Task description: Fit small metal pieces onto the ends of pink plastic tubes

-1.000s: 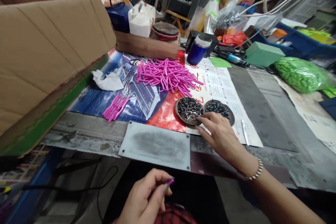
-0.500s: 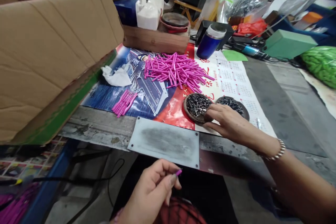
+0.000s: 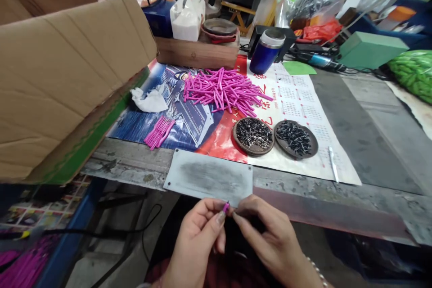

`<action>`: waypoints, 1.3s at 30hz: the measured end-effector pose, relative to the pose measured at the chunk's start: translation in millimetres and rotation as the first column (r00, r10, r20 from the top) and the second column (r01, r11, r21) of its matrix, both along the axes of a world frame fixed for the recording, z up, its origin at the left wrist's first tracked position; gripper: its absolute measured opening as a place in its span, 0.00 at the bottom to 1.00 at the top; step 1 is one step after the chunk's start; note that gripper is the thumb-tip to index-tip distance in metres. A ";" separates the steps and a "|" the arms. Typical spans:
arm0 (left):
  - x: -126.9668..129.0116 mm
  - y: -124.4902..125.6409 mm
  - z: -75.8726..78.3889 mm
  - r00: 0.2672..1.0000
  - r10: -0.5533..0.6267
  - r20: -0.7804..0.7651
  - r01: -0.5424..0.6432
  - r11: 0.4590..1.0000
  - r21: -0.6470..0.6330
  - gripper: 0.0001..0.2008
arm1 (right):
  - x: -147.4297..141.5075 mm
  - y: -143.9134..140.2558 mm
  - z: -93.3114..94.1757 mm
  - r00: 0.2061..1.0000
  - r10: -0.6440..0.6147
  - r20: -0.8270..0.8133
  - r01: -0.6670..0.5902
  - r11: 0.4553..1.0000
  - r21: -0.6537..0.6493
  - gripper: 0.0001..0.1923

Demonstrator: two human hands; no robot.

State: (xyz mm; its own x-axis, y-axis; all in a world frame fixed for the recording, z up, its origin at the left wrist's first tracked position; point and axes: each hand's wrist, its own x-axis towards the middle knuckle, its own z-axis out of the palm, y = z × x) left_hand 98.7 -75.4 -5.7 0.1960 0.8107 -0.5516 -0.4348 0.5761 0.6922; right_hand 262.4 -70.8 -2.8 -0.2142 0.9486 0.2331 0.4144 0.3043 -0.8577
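Note:
Above my lap, my left hand (image 3: pixel 199 240) pinches a small magenta plastic stick (image 3: pixel 226 207) between thumb and fingertips. A thin dark tip shows at the stick's upper end. Close beside it, my right hand (image 3: pixel 272 236) has thumb and forefinger pressed together; anything between them is too small to make out. Beyond my hands, a brown dish (image 3: pixel 258 151) holds small metal pieces, and a second dish (image 3: pixel 313 149) to its right holds dark screw-like pieces. Many similar magenta sticks lie in a pile (image 3: pixel 224 90), with a smaller neat group (image 3: pixel 159 132) to the left.
A grey-white plate (image 3: pixel 207 175) lies at the table's front edge. A large cardboard box (image 3: pixel 74 54) blocks the left side. Behind the pile stand a wooden box (image 3: pixel 197 52) and a blue cup (image 3: pixel 266 54). A white pen-like tool (image 3: pixel 333 164) rests on the calendar sheet.
My right hand has come from the dish of metal pieces down to my left hand. The left hand still pinches the stick, now turned more upright.

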 end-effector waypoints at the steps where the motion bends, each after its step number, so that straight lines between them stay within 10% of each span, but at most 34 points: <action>1: 1.0 -0.8 0.8 1.000 0.001 -0.007 -0.001 1.000 -0.003 0.15 | -2.2 -2.3 -2.5 0.999 -0.032 0.005 0.032 0.999 0.038 0.05; 12: 11.3 -7.4 13.2 0.999 0.006 0.033 -0.005 0.999 -0.035 0.16 | 6.8 -24.0 -20.1 0.959 -0.194 0.209 0.082 0.890 0.449 0.22; 23: 19.0 -6.2 9.6 0.997 0.050 0.053 -0.047 0.998 -0.052 0.16 | -9.0 -26.2 -14.9 0.917 -0.369 0.150 0.337 0.920 0.201 0.05; 39: 22.6 -17.6 -14.7 0.995 0.083 0.055 -0.091 0.983 0.157 0.06 | -17.7 -22.6 -19.2 0.955 -0.291 -0.052 0.296 0.936 0.190 0.09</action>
